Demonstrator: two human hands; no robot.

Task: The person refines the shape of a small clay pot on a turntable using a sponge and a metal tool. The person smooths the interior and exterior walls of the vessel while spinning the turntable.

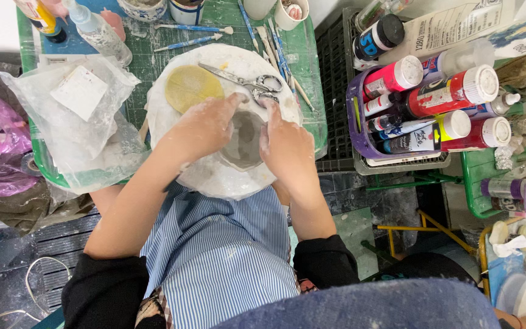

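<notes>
— The fingers, how are they?

— The fingers (234, 103) of the left hand (205, 128) are bent and press on the rim of a small grey clay bowl (243, 146). The right hand (287, 149) holds the other side of the rim, its fingers close together. Both hands are white with clay.

— And where is the bowl?

— It sits between the two hands, on a round white board (214, 176). This board lies on the green desk (302, 55), near the edge.

— What lies around?

— On the same board there is a flat yellow disc (191, 87) and metal scissors (251, 82), just beyond the hands. A crumpled plastic bag (74, 122) is at the left, and a purple basket (360, 131) of paint bottles at the right.
</notes>
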